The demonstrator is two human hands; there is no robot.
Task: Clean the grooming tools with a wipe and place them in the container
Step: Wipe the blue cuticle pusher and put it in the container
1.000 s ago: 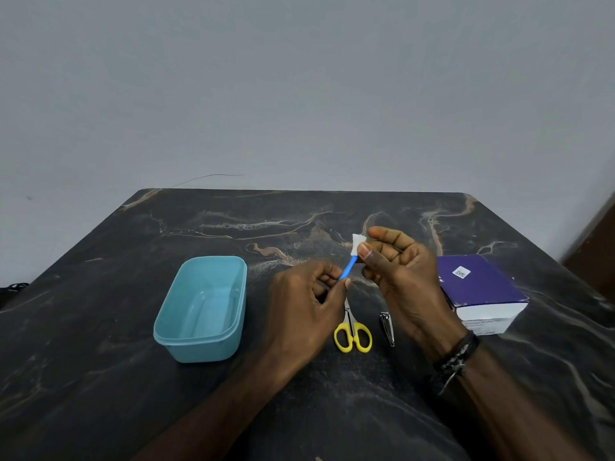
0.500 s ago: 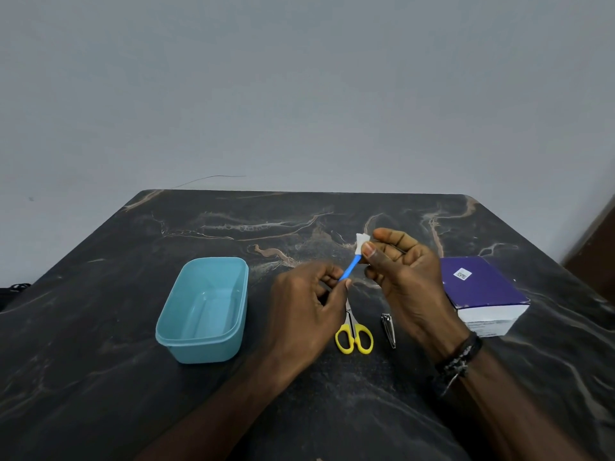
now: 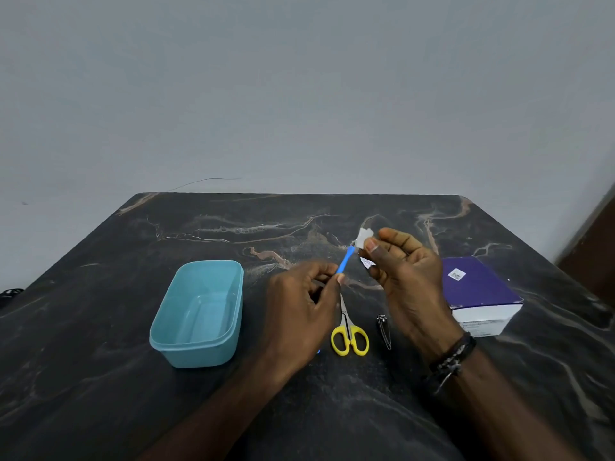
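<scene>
My left hand (image 3: 304,301) pinches the lower end of a thin blue tool (image 3: 344,259) held slanted above the table. My right hand (image 3: 404,271) pinches a small white wipe (image 3: 363,237) around the tool's upper tip. Below my hands, yellow-handled scissors (image 3: 349,336) lie on the dark marble table (image 3: 100,361), with a metal nail clipper (image 3: 384,331) just to their right. An open teal container (image 3: 198,312) stands to the left with nothing inside.
A purple and white box (image 3: 479,294) sits at the right, close to my right wrist. The table's far edge meets a grey wall. A dark wooden edge (image 3: 595,247) shows at the far right.
My right hand has slid the wipe slightly up and right along the blue tool's tip. My left hand has barely moved.
</scene>
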